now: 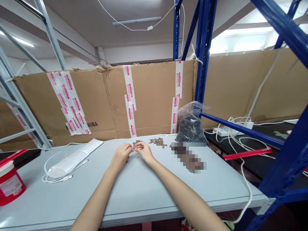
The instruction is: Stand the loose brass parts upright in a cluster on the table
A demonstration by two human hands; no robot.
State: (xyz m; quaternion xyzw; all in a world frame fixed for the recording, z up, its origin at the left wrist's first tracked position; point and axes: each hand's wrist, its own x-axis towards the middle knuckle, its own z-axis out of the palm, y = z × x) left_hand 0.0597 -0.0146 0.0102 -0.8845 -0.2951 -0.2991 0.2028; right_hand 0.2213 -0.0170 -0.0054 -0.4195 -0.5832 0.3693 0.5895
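Note:
My left hand (122, 154) and my right hand (143, 151) meet over the far middle of the grey table (141, 189). Their fingertips are pinched close together; whatever sits between them is too small to make out. Just behind the fingers lies a small heap of brownish-gold bits (137, 141), partly covered by the hands. A larger scatter of similar small metallic-looking pieces (158, 141) spreads to the right of my right hand. Something small and brown shows under the left fingers, mostly hidden.
A clear plastic bag of dark material (192, 126) stands at the back right, with a blurred-out patch (190, 158) before it. At left lie a white padded sleeve (74, 160), a white cable (56, 181) and a red tub (11, 184). Cardboard (154, 99) walls the back; a blue post (286, 154) rises right.

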